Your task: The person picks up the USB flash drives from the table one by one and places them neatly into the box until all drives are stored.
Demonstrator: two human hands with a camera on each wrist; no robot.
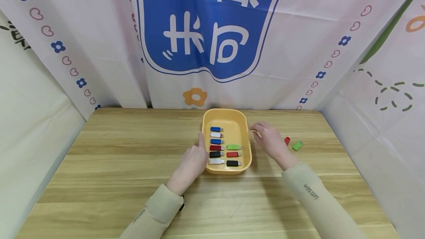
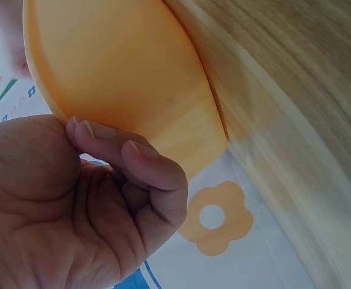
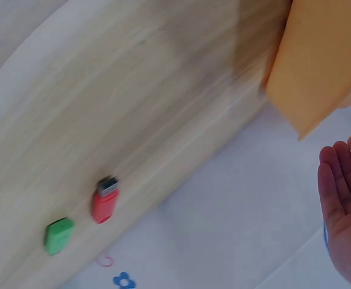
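Observation:
A yellow plastic tray holds several USB sticks in two columns, among them a white one, a green one and a red one. At its left side, my left hand grips the rim, the index finger extended upward along it and other fingers curled against the outer wall. My right hand hovers just beyond the tray's right rim. Its fingers look fairly straight in the right wrist view and nothing held shows; the thumb is partly cut off.
Right of the right hand, a red USB stick and a green USB stick lie on the wooden table. White printed curtains stand behind the table and at both sides.

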